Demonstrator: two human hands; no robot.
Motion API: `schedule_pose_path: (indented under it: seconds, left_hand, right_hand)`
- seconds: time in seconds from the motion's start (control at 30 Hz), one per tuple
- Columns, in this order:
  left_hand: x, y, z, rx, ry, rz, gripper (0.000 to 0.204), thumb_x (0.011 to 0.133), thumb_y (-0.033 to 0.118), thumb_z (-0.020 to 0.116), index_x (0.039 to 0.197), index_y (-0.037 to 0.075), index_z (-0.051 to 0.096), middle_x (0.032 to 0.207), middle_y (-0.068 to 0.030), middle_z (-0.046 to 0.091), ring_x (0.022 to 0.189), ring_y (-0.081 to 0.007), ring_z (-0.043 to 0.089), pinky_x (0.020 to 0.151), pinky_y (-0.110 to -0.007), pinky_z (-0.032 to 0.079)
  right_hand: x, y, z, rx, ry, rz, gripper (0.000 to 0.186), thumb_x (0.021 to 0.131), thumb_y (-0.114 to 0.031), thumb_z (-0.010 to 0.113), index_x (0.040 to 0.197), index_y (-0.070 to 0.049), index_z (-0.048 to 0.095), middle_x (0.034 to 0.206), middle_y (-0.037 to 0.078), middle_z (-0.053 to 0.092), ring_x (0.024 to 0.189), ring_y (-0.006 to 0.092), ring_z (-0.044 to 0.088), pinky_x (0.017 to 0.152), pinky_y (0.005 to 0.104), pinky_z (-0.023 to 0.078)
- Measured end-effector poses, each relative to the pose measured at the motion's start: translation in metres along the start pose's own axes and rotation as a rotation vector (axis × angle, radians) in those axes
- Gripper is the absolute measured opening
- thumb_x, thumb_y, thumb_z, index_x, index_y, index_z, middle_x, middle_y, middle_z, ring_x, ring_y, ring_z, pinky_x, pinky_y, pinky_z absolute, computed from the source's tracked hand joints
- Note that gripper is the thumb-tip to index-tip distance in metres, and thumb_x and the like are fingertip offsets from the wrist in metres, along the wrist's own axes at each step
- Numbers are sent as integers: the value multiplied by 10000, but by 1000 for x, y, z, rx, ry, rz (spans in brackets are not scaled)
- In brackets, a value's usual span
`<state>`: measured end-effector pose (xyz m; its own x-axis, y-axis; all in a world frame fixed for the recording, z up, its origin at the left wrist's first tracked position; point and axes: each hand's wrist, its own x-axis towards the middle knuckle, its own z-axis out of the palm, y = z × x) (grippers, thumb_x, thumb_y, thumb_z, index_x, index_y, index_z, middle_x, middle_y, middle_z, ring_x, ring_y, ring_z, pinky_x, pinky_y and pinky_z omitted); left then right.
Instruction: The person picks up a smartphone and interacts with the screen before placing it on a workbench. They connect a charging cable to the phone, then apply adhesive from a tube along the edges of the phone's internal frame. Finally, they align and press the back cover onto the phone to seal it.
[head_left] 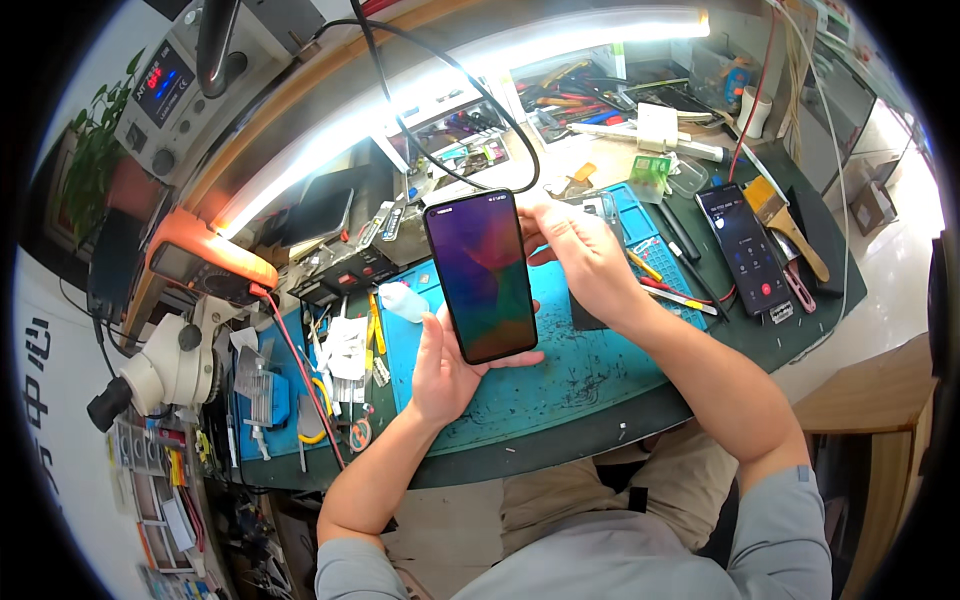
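A smartphone (482, 280) with a lit purple-to-green screen is held upright over the blue work mat (590, 375). My left hand (445, 375) is closed around its lower end, the thumb along the left edge and fingers behind and below. At the phone's upper right edge, my right hand (578, 245) has its fingers curled together, the fingertips against the side near the corner. What lies behind the phone is hidden. Just left of it on the mat is a whitish translucent bottle (403, 302).
A second phone (745, 245) with a lit call screen lies at the right, beside a wooden-handled brush (788, 228). Screwdrivers and pens lie nearer. At the left stand an orange multimeter (210, 255) and a white microscope (170, 365). A black cable (520, 115) loops above the phone.
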<state>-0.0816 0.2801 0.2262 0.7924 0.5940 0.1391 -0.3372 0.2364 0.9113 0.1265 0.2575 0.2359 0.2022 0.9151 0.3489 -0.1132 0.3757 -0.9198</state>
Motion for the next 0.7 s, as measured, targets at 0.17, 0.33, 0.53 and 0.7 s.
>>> schedule_pose_path:
  seconds: [0.17, 0.33, 0.53, 0.7]
  left_hand:
    - [0, -1, -1, -22, 11, -2, 794, 1030, 648, 220, 1524, 27, 237, 1487, -216, 440, 1370, -388, 467, 960, -590, 549]
    - [0, -1, -3, -15, 37, 8, 788, 1029, 648, 231, 1517, 30, 248, 1482, -219, 445, 1361, -385, 481, 957, -594, 550]
    - [-1, -3, -8, -59, 88, -5, 783, 1029, 651, 233, 1511, 36, 265, 1487, -198, 452, 1348, -355, 505, 960, -599, 547]
    - [-2, -1, -8, -14, 66, -3, 786, 1027, 656, 230, 1520, 45, 262, 1484, -195, 466, 1312, -353, 543, 961, -601, 547]
  right_hand:
    - [1, -8, -7, -98, 129, 129, 360, 1080, -171, 403, 1327, 13, 588, 1091, 72, 682, 920, 99, 612, 785, 247, 518]
    - [-4, 1, -1, -92, 25, 39, 373, 1012, -108, 432, 1326, 20, 588, 1126, 89, 682, 990, 112, 616, 836, 283, 525]
    - [-9, -8, 8, -154, -177, 56, 341, 936, -127, 519, 1235, 7, 614, 1070, 148, 694, 934, 197, 670, 868, 356, 533]
    - [-11, -9, 9, -276, -254, 8, 527, 837, -117, 581, 1345, 5, 514, 1069, 178, 682, 994, 257, 673, 871, 369, 540]
